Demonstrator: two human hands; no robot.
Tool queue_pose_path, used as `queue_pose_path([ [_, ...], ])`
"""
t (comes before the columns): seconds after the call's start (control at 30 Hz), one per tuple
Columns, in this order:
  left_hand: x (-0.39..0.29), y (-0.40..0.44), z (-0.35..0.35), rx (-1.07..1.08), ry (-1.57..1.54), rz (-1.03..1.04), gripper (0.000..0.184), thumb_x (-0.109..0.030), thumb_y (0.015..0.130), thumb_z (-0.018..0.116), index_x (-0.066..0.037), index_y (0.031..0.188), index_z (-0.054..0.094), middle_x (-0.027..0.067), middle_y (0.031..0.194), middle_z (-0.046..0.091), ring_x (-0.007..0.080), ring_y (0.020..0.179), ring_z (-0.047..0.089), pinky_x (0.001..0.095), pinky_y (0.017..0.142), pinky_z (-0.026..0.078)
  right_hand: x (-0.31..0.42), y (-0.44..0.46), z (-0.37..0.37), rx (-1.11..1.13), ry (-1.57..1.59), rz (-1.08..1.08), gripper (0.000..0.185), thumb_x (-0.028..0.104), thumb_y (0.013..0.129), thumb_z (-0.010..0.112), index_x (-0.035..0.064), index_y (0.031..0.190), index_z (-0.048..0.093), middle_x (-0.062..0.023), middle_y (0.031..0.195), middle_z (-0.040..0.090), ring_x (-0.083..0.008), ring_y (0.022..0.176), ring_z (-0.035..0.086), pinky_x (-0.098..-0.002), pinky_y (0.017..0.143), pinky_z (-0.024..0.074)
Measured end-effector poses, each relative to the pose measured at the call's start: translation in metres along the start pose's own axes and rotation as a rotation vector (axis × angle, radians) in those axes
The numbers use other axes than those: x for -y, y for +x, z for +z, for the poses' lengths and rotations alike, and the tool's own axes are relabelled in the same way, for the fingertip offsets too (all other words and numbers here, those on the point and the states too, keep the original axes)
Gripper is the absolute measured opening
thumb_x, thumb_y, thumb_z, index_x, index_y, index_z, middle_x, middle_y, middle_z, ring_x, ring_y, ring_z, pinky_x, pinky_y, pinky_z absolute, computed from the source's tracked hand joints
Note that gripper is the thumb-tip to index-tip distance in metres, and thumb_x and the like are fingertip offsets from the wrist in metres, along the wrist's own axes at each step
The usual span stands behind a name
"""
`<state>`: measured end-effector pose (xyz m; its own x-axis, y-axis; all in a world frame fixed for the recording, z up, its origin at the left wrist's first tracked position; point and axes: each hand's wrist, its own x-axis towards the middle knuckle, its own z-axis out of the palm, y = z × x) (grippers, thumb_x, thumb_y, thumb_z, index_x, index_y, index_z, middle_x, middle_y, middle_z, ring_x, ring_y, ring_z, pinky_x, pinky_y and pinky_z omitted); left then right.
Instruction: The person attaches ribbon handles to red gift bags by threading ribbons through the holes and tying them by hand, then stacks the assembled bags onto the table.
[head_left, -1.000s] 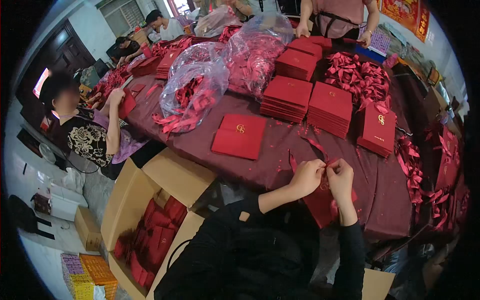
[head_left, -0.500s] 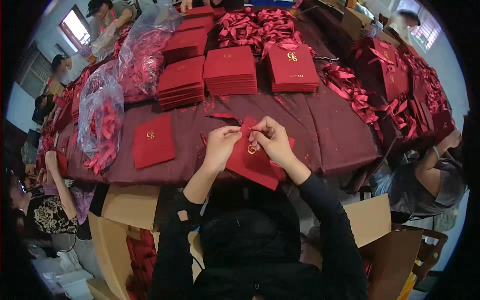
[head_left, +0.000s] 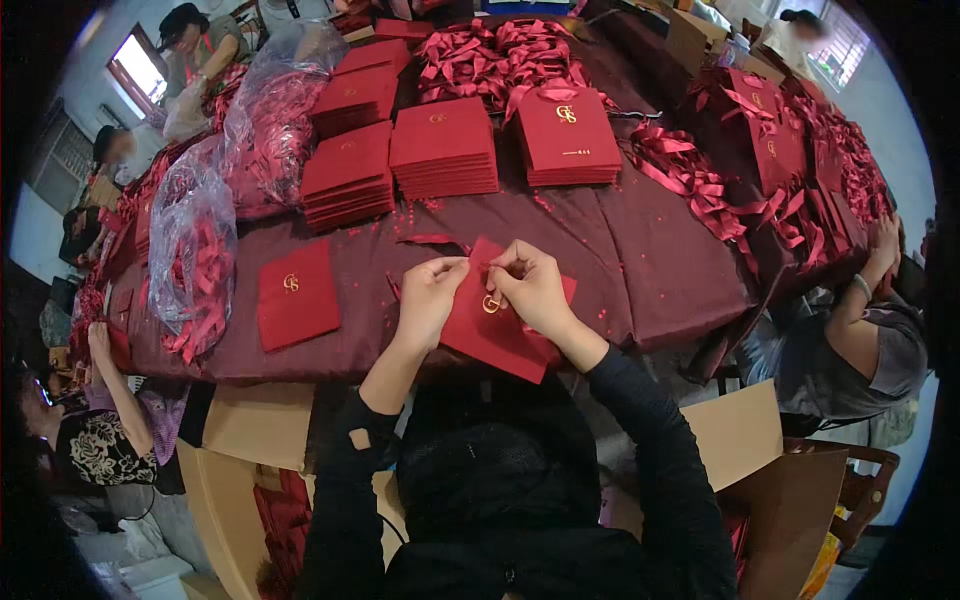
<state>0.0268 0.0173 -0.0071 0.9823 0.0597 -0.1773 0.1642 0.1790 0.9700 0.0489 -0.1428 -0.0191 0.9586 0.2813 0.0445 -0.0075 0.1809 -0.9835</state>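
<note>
Left hand (head_left: 432, 298) and right hand (head_left: 533, 290) are clamping their grip on a bag (head_left: 482, 338) near its top — it's sitting around 6 o'clock on the surface (head_left: 665, 290), second bag (head_left: 298, 308) lying at 9.

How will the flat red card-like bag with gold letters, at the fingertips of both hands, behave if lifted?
The flat bag is probably fairly stiff, since its edges look straight. It is likely light for its size, because it looks thin. Rolling seems unlikely, given its flat shape.
</note>
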Motion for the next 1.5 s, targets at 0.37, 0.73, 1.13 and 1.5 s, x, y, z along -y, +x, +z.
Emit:
queue_pose_path([
  [0.37,0.018,0.005,-0.001,-0.02,0.154,0.141,0.022,-0.003,0.086,0.062,0.007,0.105,0.065,0.0084,0.089,0.069,0.0079,0.077,0.061,0.0209,0.068,0.047,-0.013,0.011,-0.001,0.016,-0.336,-0.124,0.005,-0.004,0.085,0.056,-0.0003,0.082,0.053,-0.0051,0.068,0.06,-0.0089,0.055,0.057,-0.0229,0.048,0.0455],
  [0.73,0.016,0.002,-0.001,-0.028,0.271,0.23,0.023,-0.003,0.087,0.061,0.009,0.106,0.064,0.012,0.091,0.069,0.0111,0.081,0.062,0.0238,0.073,0.049,0.014,0.014,0.011,-0.03,-0.707,-0.245,0.007,0.002,0.074,0.06,-0.0044,0.074,0.056,-0.0193,0.063,0.062,-0.0278,0.056,0.065,-0.036,0.052,0.0496],
  [1.13,0.013,0.005,-0.003,0.048,0.173,0.149,0.024,-0.003,0.091,0.056,0.007,0.112,0.062,0.009,0.099,0.068,0.0117,0.085,0.062,0.024,0.076,0.049,0.016,0.021,0.012,0.003,-0.875,-0.288,0.005,0.0,0.075,0.059,-0.0039,0.074,0.057,-0.0152,0.062,0.062,-0.0199,0.057,0.064,-0.0325,0.054,0.0486],
  [1.5,-0.021,0.02,-0.007,0.365,0.417,-0.084,0.017,-0.003,0.094,0.048,0.002,0.104,0.061,0.0059,0.09,0.064,0.0099,0.074,0.059,0.0251,0.066,0.048,0.016,0.01,-0.018,0.291,-0.196,0.083,0.01,0.001,0.09,0.056,0.001,0.093,0.046,-0.0059,0.069,0.059,-0.0088,0.059,0.055,-0.0253,0.05,0.0452],
])
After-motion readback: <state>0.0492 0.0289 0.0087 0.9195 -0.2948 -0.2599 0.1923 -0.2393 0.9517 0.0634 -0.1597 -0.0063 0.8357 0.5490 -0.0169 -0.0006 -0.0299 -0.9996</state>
